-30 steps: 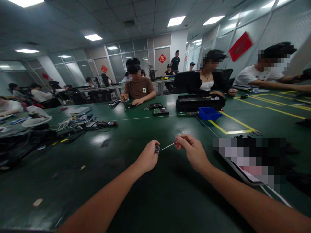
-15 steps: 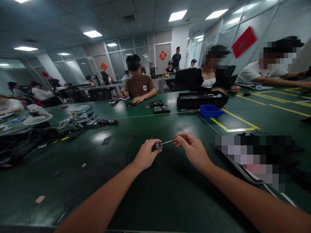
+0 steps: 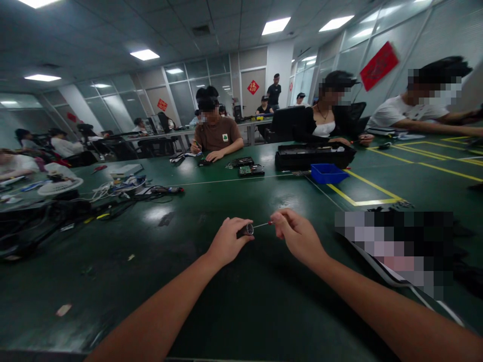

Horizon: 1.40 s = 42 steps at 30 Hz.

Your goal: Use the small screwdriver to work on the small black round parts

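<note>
My left hand (image 3: 227, 241) is closed around a short black cylinder (image 3: 246, 230) with a silver-rimmed open end that faces right. Between the fingers of my right hand (image 3: 299, 232) is a screwdriver (image 3: 263, 224), its thin metal shaft pointing left at the cylinder's open end. A bit of red shows where the shaft meets my fingers; the rest of the handle is hidden by them. Whether the tip touches anything inside the cylinder I cannot tell. Both hands are held above the green tabletop (image 3: 241, 301).
Ahead lie circuit boards (image 3: 251, 170), a blue bin (image 3: 328, 174) and a long black case (image 3: 314, 156). Tangled cables (image 3: 124, 193) cover the left side. A blurred-out item (image 3: 392, 251) lies to the right. A person in brown (image 3: 218, 136) works across the table.
My right hand has turned slightly and its fingers have closed more around the screwdriver handle. The cylinder in my left hand has shifted very slightly right and down.
</note>
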Tool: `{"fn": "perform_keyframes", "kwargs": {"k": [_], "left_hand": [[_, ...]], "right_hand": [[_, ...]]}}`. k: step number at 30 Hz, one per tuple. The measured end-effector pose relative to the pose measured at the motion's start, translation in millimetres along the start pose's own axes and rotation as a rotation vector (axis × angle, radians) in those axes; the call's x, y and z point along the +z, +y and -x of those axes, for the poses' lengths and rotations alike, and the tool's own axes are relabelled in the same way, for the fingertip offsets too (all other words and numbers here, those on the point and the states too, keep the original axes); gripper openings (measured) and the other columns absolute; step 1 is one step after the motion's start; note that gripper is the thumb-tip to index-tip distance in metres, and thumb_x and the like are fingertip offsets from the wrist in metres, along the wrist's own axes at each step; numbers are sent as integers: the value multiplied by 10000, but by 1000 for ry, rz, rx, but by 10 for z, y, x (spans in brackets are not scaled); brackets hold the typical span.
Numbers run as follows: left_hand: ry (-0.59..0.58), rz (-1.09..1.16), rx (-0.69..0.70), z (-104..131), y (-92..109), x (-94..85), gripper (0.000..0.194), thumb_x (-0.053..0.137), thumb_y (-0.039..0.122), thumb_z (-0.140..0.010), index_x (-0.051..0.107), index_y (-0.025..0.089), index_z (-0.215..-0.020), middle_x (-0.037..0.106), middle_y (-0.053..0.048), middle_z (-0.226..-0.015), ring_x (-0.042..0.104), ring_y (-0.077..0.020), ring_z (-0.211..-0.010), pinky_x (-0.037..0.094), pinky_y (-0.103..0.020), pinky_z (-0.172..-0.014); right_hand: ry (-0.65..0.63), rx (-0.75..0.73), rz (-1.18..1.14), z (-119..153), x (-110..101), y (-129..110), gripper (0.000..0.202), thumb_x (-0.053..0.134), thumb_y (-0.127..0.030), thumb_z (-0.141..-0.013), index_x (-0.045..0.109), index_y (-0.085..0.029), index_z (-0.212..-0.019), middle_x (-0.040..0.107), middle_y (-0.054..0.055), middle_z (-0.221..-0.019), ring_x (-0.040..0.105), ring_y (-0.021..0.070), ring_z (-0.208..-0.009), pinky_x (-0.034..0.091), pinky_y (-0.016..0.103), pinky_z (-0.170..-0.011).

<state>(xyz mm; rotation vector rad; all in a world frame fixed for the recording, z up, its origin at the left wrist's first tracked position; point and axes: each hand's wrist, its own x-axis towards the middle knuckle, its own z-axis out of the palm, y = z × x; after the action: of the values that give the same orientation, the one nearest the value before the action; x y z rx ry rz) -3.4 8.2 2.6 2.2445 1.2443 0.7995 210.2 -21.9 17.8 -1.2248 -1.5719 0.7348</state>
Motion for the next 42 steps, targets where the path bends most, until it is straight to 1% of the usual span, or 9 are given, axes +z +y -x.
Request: {"fn": "perform_keyframes", "kwargs": {"k": [3,7,11,15,20,26,31,37,42], "left_hand": [[-3,4,-16,-5,27,-10,388,728,234,-849,645,244,-1227,656,-49,-1195,577,-241,-1136,354,-499,-1126],[23,0,-49,-10,34,-24,390,725,243,-851,644,240,-1233,660,-49,-1187,583,-243,-1129,342,-505,-1139],[56,7,15,-13,25,-37,401,701,249,-874,618,255,-1266,643,-42,-1238,567,-227,-1175,271,-504,-1188],[39,-31,22,-28,2,-50,395,679,245,-893,600,263,-1280,631,-28,-1272,539,-223,-1225,168,-550,-1216],[6,-49,-49,-41,-41,-49,387,676,261,-894,607,254,-1275,632,-38,-1252,547,-238,-1194,195,-567,-1196],[-20,-3,-57,-34,-21,-57,446,638,231,-902,551,254,-1339,626,-53,-1153,589,-206,-1042,469,-378,-962],[-50,-35,-40,-19,9,-44,301,620,237,-908,594,231,-1208,612,-46,-1165,579,-205,-1054,474,-348,-928],[-181,-77,-27,-52,180,20,325,520,246,-947,535,233,-1270,591,-63,-1229,575,-215,-1099,469,-368,-955],[-279,-228,33,-204,370,134,349,616,380,-886,577,248,-1207,633,-60,-1132,609,-250,-1009,506,-377,-841]], "right_hand": [[80,7,16,-9,11,30,306,465,-465,-965,645,-219,-949,617,9,-705,575,183,-641,432,323,-600],[115,40,-192,-37,51,69,249,579,-426,-895,627,-211,-1012,681,42,-857,625,199,-774,495,347,-718],[153,187,-489,-110,74,114,284,670,-480,-820,661,-204,-884,671,38,-798,627,190,-741,520,368,-751],[143,394,-774,-187,52,207,282,748,-460,-750,646,-199,-777,626,12,-669,594,161,-628,529,347,-679],[234,328,-634,-185,64,298,291,753,-480,-768,675,-208,-835,663,18,-748,614,168,-699,530,329,-689],[285,251,-529,-155,60,224,302,711,-515,-802,671,-221,-861,665,16,-787,606,172,-718,511,327,-668],[318,180,-476,-169,-14,130,288,708,-484,-825,690,-227,-955,666,5,-820,588,151,-709,498,320,-695],[336,105,-397,-167,-52,95,297,683,-462,-850,690,-222,-1025,700,34,-910,620,170,-784,519,345,-739],[338,65,-365,-154,-43,75,299,664,-479,-853,680,-222,-1006,705,38,-888,633,179,-779,524,351,-736]]}}
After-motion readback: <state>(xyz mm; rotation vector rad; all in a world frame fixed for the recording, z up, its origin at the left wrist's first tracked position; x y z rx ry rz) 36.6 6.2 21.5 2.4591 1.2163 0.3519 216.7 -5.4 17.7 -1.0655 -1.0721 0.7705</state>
